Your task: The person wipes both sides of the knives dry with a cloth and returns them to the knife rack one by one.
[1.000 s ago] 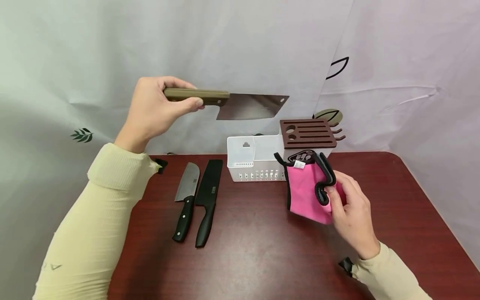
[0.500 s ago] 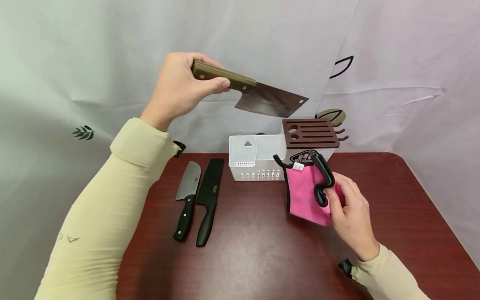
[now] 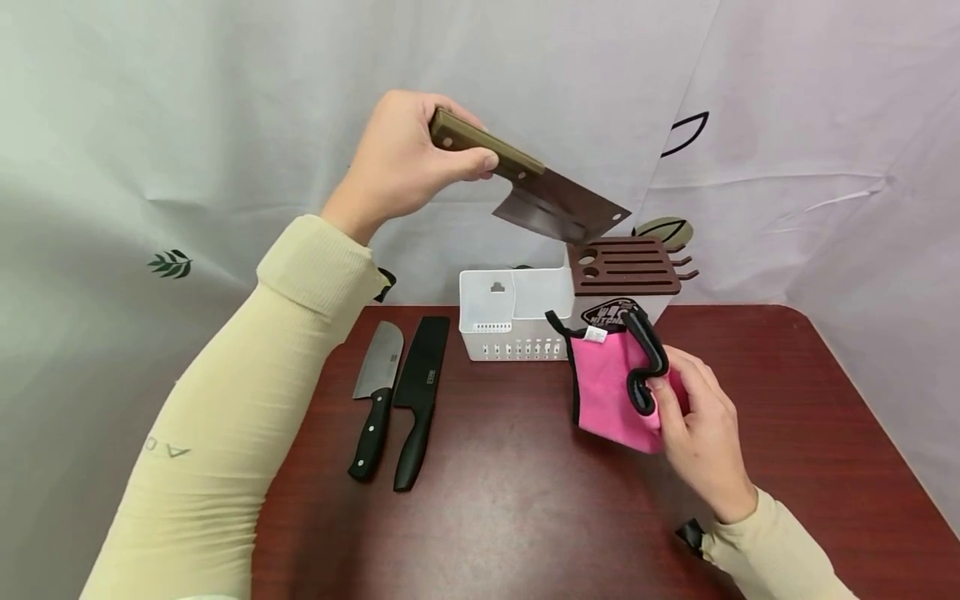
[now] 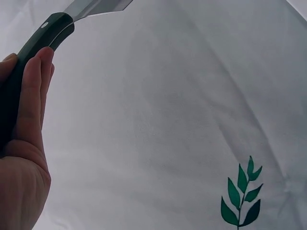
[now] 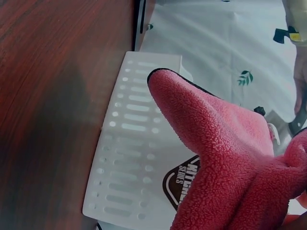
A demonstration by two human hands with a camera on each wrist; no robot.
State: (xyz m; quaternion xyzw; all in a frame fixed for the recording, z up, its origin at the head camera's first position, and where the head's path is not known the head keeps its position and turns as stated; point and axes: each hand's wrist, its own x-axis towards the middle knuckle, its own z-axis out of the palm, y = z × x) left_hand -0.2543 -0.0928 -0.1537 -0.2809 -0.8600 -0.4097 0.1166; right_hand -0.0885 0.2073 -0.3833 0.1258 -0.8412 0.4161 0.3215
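Note:
My left hand grips the olive-brown handle of a cleaver. Its blade slants down to the right, and its lower edge overlaps the brown slotted top of a white knife holder in the head view; whether they touch I cannot tell. In the left wrist view the cleaver's handle lies between thumb and fingers. Over the table's right half, my right hand pinches a pink cloth with black edging. The cloth hangs folded, fuzzy in the right wrist view, partly hiding the holder's front.
Left of the holder, a silver-bladed knife with a black handle and an all-black knife lie side by side on the dark red table. Hooks stick out of the holder's right side. A pale curtain hangs behind.
My left hand has carried the cleaver up and to the right, from left of the holder to above it, and its blade has tipped downward. The right hand and cloth stay nearly still.

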